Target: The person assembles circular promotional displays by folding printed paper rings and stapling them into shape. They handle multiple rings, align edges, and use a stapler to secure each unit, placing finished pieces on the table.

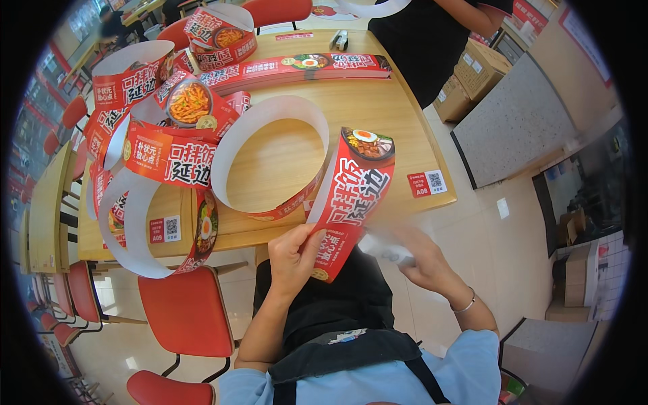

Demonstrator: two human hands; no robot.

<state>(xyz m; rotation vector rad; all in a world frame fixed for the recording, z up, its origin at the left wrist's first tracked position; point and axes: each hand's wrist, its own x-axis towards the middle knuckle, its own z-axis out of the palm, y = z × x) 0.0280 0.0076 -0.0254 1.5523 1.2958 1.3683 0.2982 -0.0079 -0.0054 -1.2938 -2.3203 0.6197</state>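
My left hand point(294, 256) is closed on the near end of a red printed paper strip point(354, 192). A picture of food sits at the strip's far end, which bends up over the table's front edge. Beside it, my right hand point(428, 262) is closed around a blurred whitish tool point(390, 250); motion hides its exact kind. The tool is close to the strip's right edge, and I cannot tell whether they touch. Just beyond the left hand, a paper ring point(270, 111), white inside and red outside, stands on the wooden table point(364, 101).
More red paper rings point(165, 155) are heaped at the table's left. A stack of flat strips point(304, 66) lies toward the back, with a small stapler-like tool point(339, 40) behind it. Another person point(422, 47) stands at the far right. Red chairs point(185, 314) stand close by.
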